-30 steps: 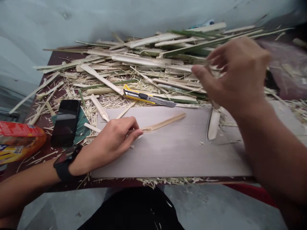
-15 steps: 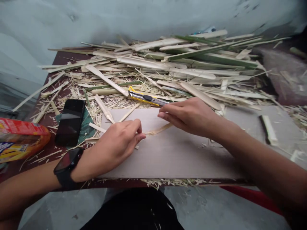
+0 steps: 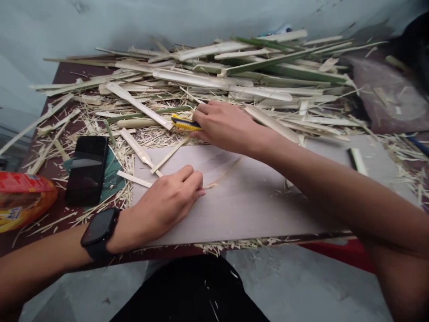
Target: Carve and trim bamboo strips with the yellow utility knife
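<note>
My left hand (image 3: 170, 201), with a black watch on its wrist, pinches a thin wooden strip (image 3: 212, 184) over the grey board (image 3: 241, 214). The strip's thin end curves up to the right. My right hand (image 3: 228, 125) has its fingers wrapped round the yellow utility knife (image 3: 183, 123) at the board's back edge. Most of the knife's right part is hidden under the fingers. Beside my left hand lie a notched wooden piece (image 3: 136, 146) and narrow flat sticks (image 3: 134, 179).
A pile of bamboo pieces (image 3: 214, 78) and shavings covers the back of the table. At left are a black phone (image 3: 87, 170) and a red and yellow package (image 3: 25, 199). A short dark-edged piece (image 3: 358, 161) lies on the board's right side.
My right hand has moved left and back from the strip and closed on the knife. My left hand still pinches the strip. The view has shifted slightly.
</note>
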A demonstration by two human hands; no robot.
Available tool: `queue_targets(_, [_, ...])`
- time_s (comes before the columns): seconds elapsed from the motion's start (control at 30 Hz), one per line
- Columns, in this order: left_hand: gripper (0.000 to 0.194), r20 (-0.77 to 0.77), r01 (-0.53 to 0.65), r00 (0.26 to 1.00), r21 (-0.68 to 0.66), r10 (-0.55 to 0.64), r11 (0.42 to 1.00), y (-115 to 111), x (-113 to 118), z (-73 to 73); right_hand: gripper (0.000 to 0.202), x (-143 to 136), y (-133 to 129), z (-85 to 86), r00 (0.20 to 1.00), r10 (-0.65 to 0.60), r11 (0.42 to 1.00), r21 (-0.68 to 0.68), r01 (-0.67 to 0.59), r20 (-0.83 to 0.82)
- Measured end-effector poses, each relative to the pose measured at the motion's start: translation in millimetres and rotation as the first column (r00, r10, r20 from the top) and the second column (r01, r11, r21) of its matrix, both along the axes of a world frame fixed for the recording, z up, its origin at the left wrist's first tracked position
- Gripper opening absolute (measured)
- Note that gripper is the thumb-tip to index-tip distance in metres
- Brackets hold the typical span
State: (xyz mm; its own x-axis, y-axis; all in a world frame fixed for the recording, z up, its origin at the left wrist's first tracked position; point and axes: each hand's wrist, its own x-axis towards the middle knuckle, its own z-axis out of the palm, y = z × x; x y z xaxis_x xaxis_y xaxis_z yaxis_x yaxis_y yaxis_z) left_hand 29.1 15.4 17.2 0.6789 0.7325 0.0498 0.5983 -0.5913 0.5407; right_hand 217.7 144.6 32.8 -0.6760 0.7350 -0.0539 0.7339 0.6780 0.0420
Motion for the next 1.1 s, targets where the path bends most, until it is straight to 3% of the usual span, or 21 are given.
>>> queue_targets(0.1, [0.013, 0.034, 0.104, 0.994, 0.060, -0.106, 0.993, -1.7, 1.4, -0.3, 0.028, 8.8, -8.5, 15.7, 0.939, -0.112, 0.993, -0.001, 0.118, -0.325])
queue_targets(0.17, [0.016, 0.024, 0.196, 0.979, 0.161, -0.202, 0.967, -3.4, 3.0, -0.9, 0.028, 13.2, -19.9, 27.1, 0.770, -0.176, 0.984, -0.096, 0.148, -0.613])
queue_targets(0.23, [0.020, -0.009, 0.249, 0.967, 0.272, -0.256, 0.930, -4.6, 4.4, -2.4, 0.029, 13.8, -35.3, 34.2, 0.521, -0.299, 0.942, -0.335, 0.026, -0.800])
queue_targets(0.3, [0.022, -0.043, 0.248, 0.968, 0.334, -0.249, 0.909, -4.7, 5.1, -5.0, 0.028, 10.0, -52.5, 34.6, 0.338, -0.456, 0.824, -0.534, -0.189, -0.823])
queue_targets(0.4, [0.021, -0.068, 0.212, 0.977, 0.412, -0.202, 0.886, -2.5, 5.1, -9.0, 0.031, -0.8, -73.9, 25.2, 0.202, -0.671, 0.624, -0.690, -0.367, -0.714])
queue_targets(0.5, [0.021, -0.086, 0.218, 0.976, 0.481, -0.201, 0.849, 0.3, 4.4, -9.6, 0.036, -9.3, -82.6, 14.4, 0.089, -0.774, 0.534, -0.721, -0.440, -0.627])
queue_targets(0.63, [0.019, -0.063, 0.210, 0.977, 0.485, -0.206, 0.849, -4.2, 3.6, -2.6, 0.043, -8.1, -78.8, 10.0, 0.048, -0.821, 0.480, -0.732, -0.484, -0.569])
queue_targets(0.73, [0.017, 0.051, 0.162, 0.982, 0.259, -0.181, 0.952, -12.9, 4.0, 2.4, 0.045, -2.4, -76.1, 10.8, 0.062, -0.846, 0.431, -0.748, -0.504, -0.529])
queue_targets(0.83, [0.018, 0.070, 0.195, 0.977, 0.109, -0.203, 0.975, -17.7, 4.7, 1.4, 0.047, -0.1, -77.3, 9.4, 0.074, -0.865, 0.396, -0.765, -0.507, -0.497])
queue_targets(1.1, [0.018, -0.018, 0.260, 0.965, 0.172, -0.261, 0.950, -13.4, 3.5, -2.1, 0.048, -9.7, -81.6, -0.8, 0.086, -0.871, 0.360, -0.749, -0.556, -0.484])
